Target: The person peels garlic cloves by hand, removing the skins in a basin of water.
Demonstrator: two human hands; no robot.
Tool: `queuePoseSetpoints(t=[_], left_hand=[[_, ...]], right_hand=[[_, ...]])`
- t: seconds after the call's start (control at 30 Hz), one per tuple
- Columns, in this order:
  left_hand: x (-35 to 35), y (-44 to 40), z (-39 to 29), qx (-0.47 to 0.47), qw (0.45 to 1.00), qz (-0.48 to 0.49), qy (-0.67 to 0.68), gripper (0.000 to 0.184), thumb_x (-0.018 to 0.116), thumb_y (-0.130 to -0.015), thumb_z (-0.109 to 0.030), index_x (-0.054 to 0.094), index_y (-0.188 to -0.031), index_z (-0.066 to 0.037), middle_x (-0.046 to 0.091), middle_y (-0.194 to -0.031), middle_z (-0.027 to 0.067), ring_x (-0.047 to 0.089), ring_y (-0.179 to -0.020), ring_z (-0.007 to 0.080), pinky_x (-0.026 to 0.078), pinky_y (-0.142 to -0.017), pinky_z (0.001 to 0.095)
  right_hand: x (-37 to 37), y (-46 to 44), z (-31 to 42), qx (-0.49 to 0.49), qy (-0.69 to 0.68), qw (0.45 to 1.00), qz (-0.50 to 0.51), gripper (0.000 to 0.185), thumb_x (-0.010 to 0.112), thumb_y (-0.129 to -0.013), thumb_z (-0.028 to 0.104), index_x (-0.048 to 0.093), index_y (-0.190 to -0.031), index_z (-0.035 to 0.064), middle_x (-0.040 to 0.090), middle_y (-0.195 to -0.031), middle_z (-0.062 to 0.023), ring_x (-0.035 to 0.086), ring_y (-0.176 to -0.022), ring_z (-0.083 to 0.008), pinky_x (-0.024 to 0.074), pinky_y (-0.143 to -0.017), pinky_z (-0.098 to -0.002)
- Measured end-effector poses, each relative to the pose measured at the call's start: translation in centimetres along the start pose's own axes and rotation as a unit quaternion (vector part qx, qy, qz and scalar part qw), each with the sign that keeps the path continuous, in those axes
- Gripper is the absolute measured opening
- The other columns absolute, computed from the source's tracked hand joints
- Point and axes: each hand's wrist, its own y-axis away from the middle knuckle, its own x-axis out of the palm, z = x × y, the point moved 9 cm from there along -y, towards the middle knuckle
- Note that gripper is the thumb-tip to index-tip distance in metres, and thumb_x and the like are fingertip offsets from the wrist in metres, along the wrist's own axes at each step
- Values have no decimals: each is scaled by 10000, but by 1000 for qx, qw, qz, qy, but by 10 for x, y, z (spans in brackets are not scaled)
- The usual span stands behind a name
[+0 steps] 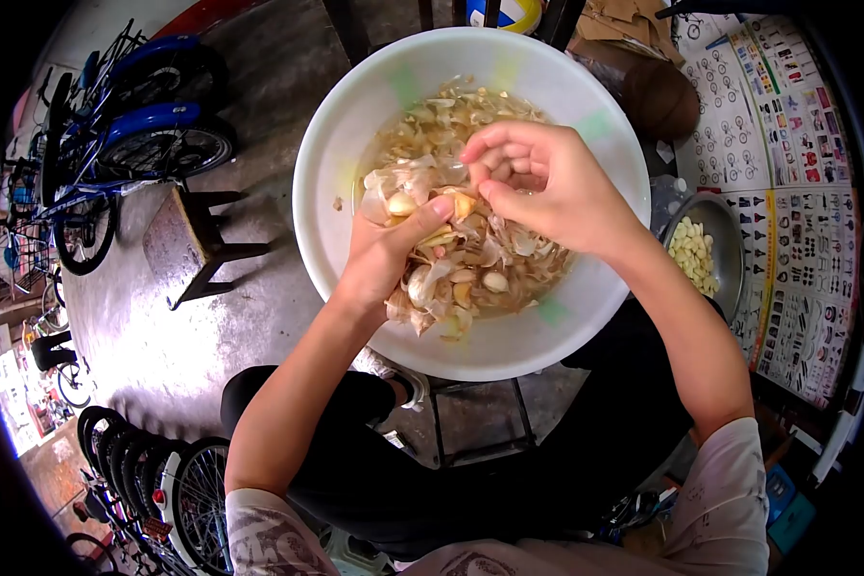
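A large white basin (331,216) holds water with many loose garlic skins (518,252) and some cloves floating in it. Over its left part, my left hand (394,245) is closed on garlic cloves and skins, its thumb pressed on top beside a pale clove (400,204). My right hand (538,182) hovers just right of it above the basin, fingers curled towards the thumb; whether anything small is between them cannot be made out. At the right, a metal bowl (730,252) contains peeled white cloves (693,254).
A wooden stool (187,240) stands left of the basin. Bicycles (154,134) are at the upper left, with more wheels (197,499) at the lower left. Printed sheets (787,211) lie at the right, and a cardboard box (629,29) is behind the basin.
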Motion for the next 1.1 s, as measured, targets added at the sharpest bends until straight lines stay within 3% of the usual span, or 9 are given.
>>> queuePoseSetpoints(t=[0.1,0.17,0.2,0.23,0.3,0.57,0.77,0.9,1.1], left_hand=[[1,-1,-2,18,1000,-1,-25,455,712,-894,-153,520,-1282,-14,650,-1112,99,657,-968,170,562,-799,316],[0,-2,5,8,1000,-7,-10,415,699,-904,-150,538,-1261,-12,654,-1103,102,661,-958,172,572,-799,317],[0,-2,7,7,1000,-7,-11,415,699,-904,-150,538,-1261,-12,654,-1103,102,661,-958,172,572,-799,317],[1,-2,7,9,1000,-6,6,401,691,-909,-146,540,-1256,-13,655,-1099,104,663,-954,172,578,-791,318],[3,-3,7,11,1000,-5,22,388,684,-913,-141,542,-1252,-13,656,-1096,105,665,-950,172,585,-784,318],[3,-3,6,3,997,-24,75,366,684,-911,-125,560,-1237,-16,666,-1065,95,670,-912,156,585,-731,297],[3,2,-3,20,999,-37,11,379,696,-901,-116,576,-1241,2,669,-1079,85,657,-901,135,548,-694,259],[2,2,1,30,997,-49,41,360,677,-909,-111,586,-1232,19,670,-1078,88,655,-908,134,543,-689,255],[-8,0,3,33,992,-85,88,264,645,-926,-126,615,-1143,21,672,-991,89,639,-776,127,531,-619,258]], right_hand=[[-8,1,-1,18,72,997,-31,181,646,-791,-29,664,-968,5,649,-797,-32,613,-701,-105,518,-689,-259],[-3,4,8,3,233,972,2,125,660,-821,-36,689,-933,13,641,-912,-30,630,-815,-140,514,-781,-260],[-2,5,6,3,233,973,2,125,660,-821,-36,689,-933,13,641,-912,-30,630,-815,-140,514,-781,-260],[-1,7,23,-116,288,950,-40,108,687,-800,-18,702,-898,24,643,-881,-36,629,-773,-170,524,-754,-282],[3,17,44,-233,337,908,-82,92,715,-779,0,714,-864,34,646,-850,-41,628,-731,-201,534,-727,-305],[2,18,35,-214,229,948,-60,159,773,-773,66,712,-913,20,688,-872,-69,684,-767,-225,544,-681,-323],[6,21,39,-242,236,937,-84,133,756,-780,43,697,-894,8,694,-866,-89,691,-728,-244,546,-642,-324],[8,21,40,-260,260,925,-92,113,736,-791,20,693,-894,2,691,-866,-93,689,-715,-242,547,-625,-313],[8,24,40,-268,298,910,-106,85,700,-804,-23,681,-887,-15,684,-862,-90,687,-717,-245,563,-627,-308]])
